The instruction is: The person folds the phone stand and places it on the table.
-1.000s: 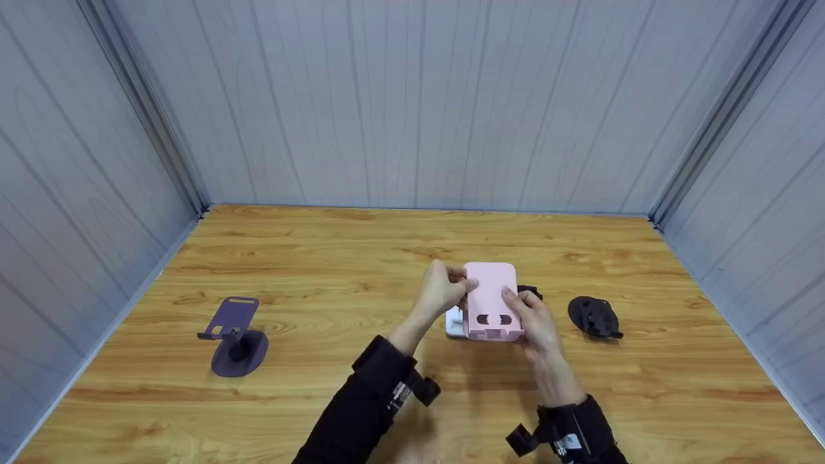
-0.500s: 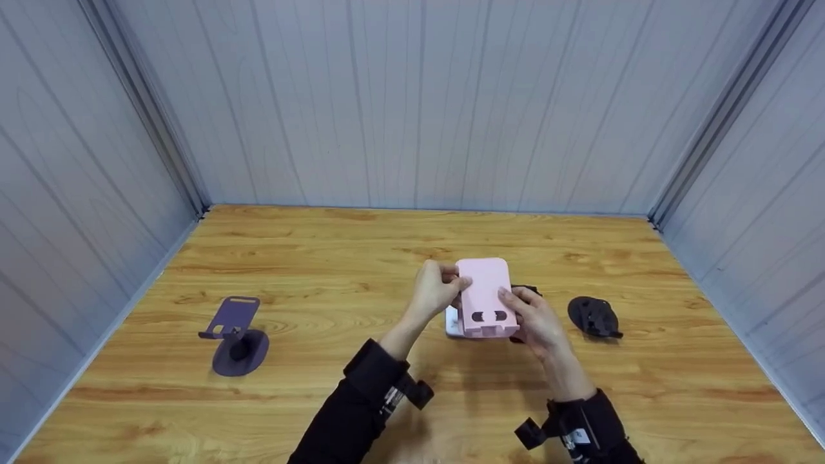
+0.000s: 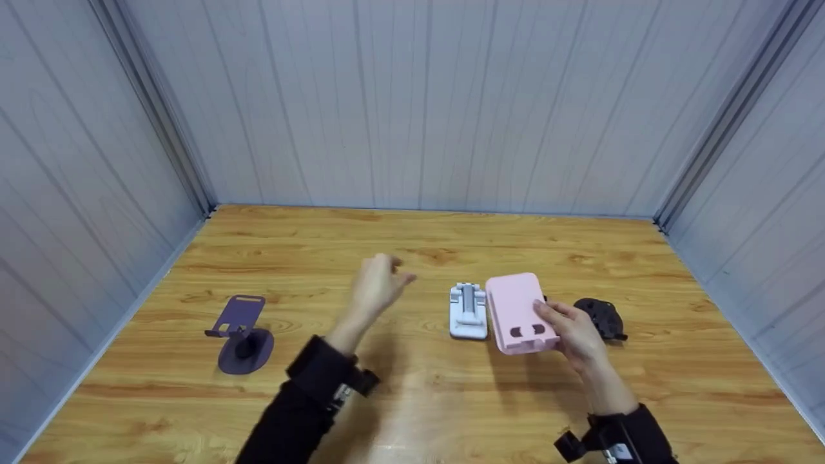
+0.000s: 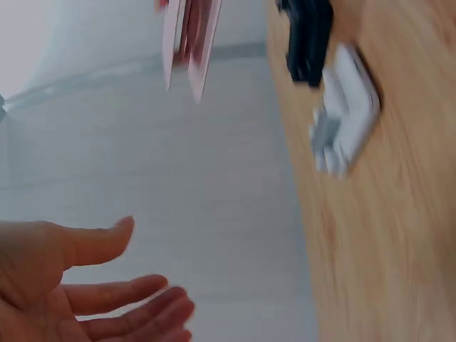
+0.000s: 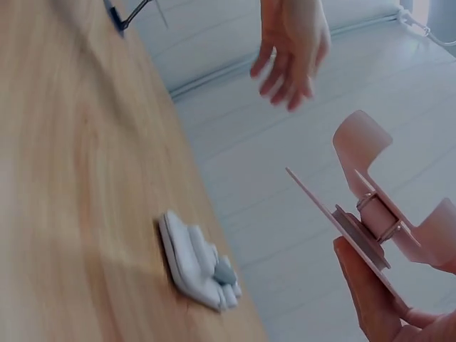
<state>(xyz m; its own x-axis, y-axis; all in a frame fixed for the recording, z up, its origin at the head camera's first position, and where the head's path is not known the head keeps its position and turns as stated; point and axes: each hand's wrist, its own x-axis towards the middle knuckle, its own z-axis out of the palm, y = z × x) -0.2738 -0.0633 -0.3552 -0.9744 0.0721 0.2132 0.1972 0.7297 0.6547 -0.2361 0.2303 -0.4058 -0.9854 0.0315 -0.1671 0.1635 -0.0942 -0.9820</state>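
My right hand (image 3: 577,332) pinches a pink phone stand (image 3: 512,303) along its right edge, raised over the table. Its plate with two oval cutouts faces up in the head view; the right wrist view shows its hinge (image 5: 377,216) and side parts. My left hand (image 3: 375,289) is in the air to the left, apart from the stand, its fingers loosely bent with nothing between them. A folded white phone stand (image 3: 468,312) lies on the table just left of the pink one. A black object (image 4: 310,39) beside it is mostly hidden behind the pink stand in the head view.
An unfolded purple phone stand (image 3: 242,335) stands at the left of the wooden table (image 3: 412,232). At the right lies a folded black stand (image 3: 602,319), partly behind my right hand. Pale panel walls (image 3: 419,103) enclose the back and sides.
My left hand has let go of the pink phone stand and moved left. My right hand has carried the stand rightward, tilting it and uncovering the white one.
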